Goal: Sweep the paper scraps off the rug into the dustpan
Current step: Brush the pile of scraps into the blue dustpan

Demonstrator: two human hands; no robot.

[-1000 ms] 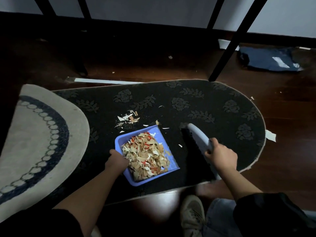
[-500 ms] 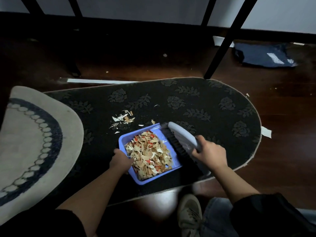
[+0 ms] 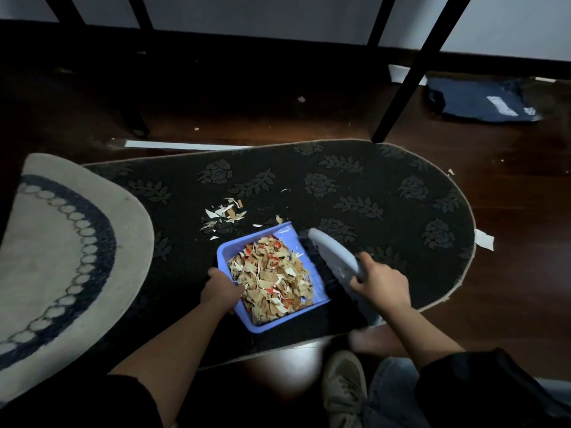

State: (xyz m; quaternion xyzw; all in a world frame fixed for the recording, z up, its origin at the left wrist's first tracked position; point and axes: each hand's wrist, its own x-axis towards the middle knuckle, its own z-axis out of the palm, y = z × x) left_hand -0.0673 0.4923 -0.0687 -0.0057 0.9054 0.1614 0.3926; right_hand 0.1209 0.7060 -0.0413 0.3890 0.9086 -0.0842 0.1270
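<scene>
Because the paper scraps (image 3: 224, 216) are thin and feather-light, they will likely flutter or scoot under the pan's lip rather than roll, so short low strokes look wiser than hard flicks. A loose cluster of them lies on the dark rug (image 3: 355, 186) just off the dustpan's 11 o'clock corner; most of the litter is already heaped inside the blue dustpan (image 3: 225, 256). The left hand (image 3: 220, 292) grips the pan at its 8 o'clock edge, fingers curled over the rim, seemingly the handle, though the hand hides it. The right hand (image 3: 380, 284) is clenched round the handle of the grey brush (image 3: 332, 253), whose bristles rest against the pan's 3 o'clock side.

A pale round mat (image 3: 61, 242) overlaps the rug at 9 o'clock. A black table leg (image 3: 411, 75) stands at the rug's 1 o'clock edge, well clear of the scraps. A navy bag (image 3: 472, 101) lies on the wooden floor at 2 o'clock, and a shoe (image 3: 344, 387) sits at 5 o'clock.
</scene>
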